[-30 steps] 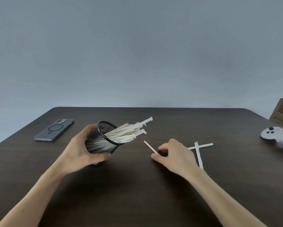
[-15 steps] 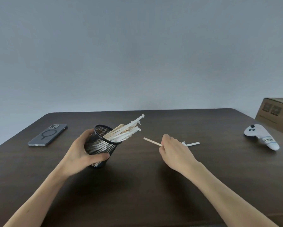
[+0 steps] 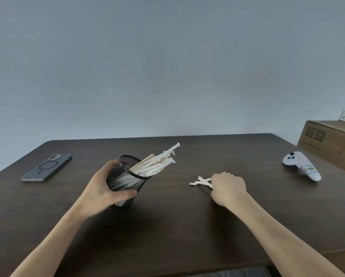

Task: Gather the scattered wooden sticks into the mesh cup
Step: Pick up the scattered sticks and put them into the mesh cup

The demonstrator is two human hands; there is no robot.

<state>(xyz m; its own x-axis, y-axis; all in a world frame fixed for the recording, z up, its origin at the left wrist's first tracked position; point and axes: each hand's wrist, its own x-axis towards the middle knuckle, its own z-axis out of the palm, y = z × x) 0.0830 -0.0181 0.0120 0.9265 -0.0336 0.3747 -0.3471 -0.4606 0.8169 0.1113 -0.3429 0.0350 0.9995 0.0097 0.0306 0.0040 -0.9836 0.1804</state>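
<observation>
A black mesh cup (image 3: 125,182) is tilted to the right on the dark wooden table (image 3: 177,226), with my left hand (image 3: 101,188) wrapped around its side. Several pale wooden sticks (image 3: 157,162) poke out of its mouth toward the right. My right hand (image 3: 227,188) rests on the table to the right of the cup, fingers closed on a small bundle of sticks (image 3: 200,181) whose ends stick out to the left. The rest of that bundle is hidden under my hand.
A dark phone (image 3: 46,167) lies face down at the far left. A white game controller (image 3: 300,165) lies at the right, with a cardboard box (image 3: 331,140) behind it past the table's right edge.
My right hand lifted one stick, then moved right and closed over the two white sticks lying there, bunching them together. My left hand keeps the cup tilted.
</observation>
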